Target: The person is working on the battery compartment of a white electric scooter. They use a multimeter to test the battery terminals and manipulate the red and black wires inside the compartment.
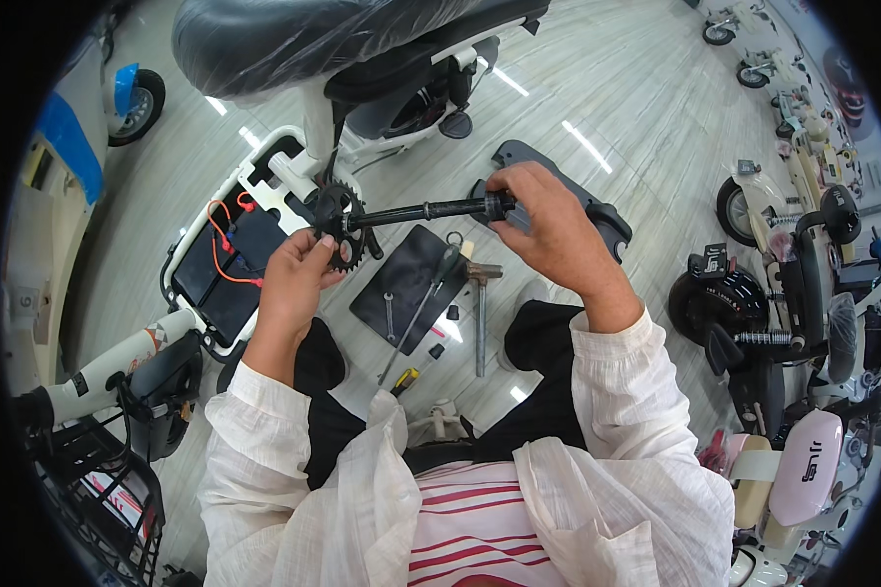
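Note:
A black crank axle [413, 211] lies nearly level between my hands, with a toothed black chainring [346, 201] at its left end. My left hand [299, 269] grips the chainring's lower left side. My right hand [546, 227] has its fingers wrapped round the axle's right end. Behind the chainring is the white frame [311, 122] of a scooter, under a plastic-wrapped black seat [264, 39]. Below the axle, a black mat [380, 303] carries a wrench [389, 313] and a long screwdriver [426, 303]. A hammer [481, 323] and a yellow-handled tool [405, 381] lie nearby.
An open battery bay [215, 293] with red cables is at my left, beside a white scooter part [117, 382] and black rack. A dark panel [597, 196] lies on the tiled floor [617, 108]. Scooters stand along the right, including a pink-panelled one [798, 460].

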A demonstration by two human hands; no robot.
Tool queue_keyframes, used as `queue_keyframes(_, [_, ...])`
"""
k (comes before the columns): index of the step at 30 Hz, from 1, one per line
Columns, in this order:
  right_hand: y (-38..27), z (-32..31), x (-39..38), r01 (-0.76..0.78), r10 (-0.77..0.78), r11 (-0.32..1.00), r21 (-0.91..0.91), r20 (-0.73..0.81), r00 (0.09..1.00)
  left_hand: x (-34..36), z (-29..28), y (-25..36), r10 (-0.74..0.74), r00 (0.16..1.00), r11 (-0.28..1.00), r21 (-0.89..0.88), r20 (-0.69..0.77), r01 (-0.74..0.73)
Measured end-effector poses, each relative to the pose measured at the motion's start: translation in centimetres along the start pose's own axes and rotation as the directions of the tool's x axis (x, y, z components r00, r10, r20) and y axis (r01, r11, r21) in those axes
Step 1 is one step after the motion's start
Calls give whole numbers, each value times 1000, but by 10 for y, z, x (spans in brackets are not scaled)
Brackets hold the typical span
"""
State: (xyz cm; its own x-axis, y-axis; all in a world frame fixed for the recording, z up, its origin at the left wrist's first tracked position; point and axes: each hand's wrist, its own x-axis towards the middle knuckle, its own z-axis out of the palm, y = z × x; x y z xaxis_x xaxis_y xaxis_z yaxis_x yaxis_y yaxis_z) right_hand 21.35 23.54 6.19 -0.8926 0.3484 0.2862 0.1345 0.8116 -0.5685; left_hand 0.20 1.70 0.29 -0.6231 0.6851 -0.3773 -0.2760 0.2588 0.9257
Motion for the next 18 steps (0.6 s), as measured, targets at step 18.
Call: queue_keyframes(18, [17, -5, -5, -133, 325, 863, 487, -335, 884, -1, 7, -3, -98, 991, 967, -225, 86, 115])
